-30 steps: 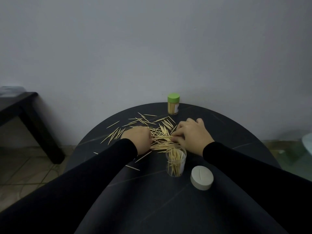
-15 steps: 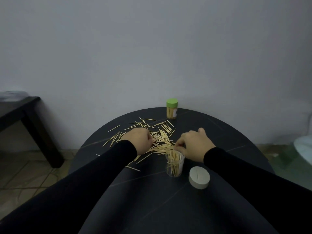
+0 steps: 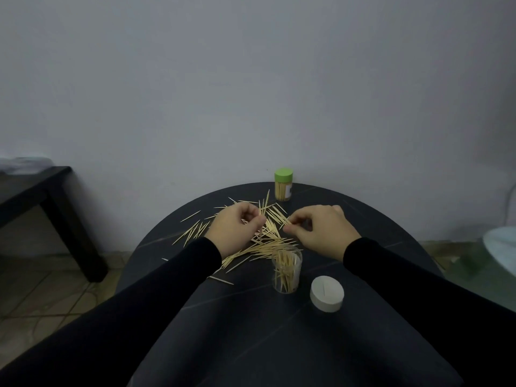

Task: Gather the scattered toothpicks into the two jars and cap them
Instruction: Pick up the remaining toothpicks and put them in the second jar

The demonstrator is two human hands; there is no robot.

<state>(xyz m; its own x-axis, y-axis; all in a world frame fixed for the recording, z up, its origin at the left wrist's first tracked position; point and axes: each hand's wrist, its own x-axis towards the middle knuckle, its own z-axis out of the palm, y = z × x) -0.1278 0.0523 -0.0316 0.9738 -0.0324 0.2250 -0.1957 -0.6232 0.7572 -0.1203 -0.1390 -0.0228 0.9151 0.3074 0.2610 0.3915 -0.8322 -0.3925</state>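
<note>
Both grips pinch toothpicks (image 3: 268, 229), left hand (image 3: 233, 231), right hand (image 3: 321, 230); open jar (image 3: 286, 268) just below the right grip could tip if a sleeve brushes it.

The table (image 3: 251, 331) is dark and matt with thin pale veins, like stone. Pale wooden toothpicks (image 3: 268, 247) lie on it. The open jar (image 3: 287, 275) is clear glossy plastic; its loose white cap (image 3: 326, 294) looks matt plastic, the far jar's green cap (image 3: 283, 175) smooth

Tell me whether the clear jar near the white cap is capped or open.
Open. The clear jar stands upright with toothpicks inside and no cap on its rim; the white cap rests on the table beside it.
</note>
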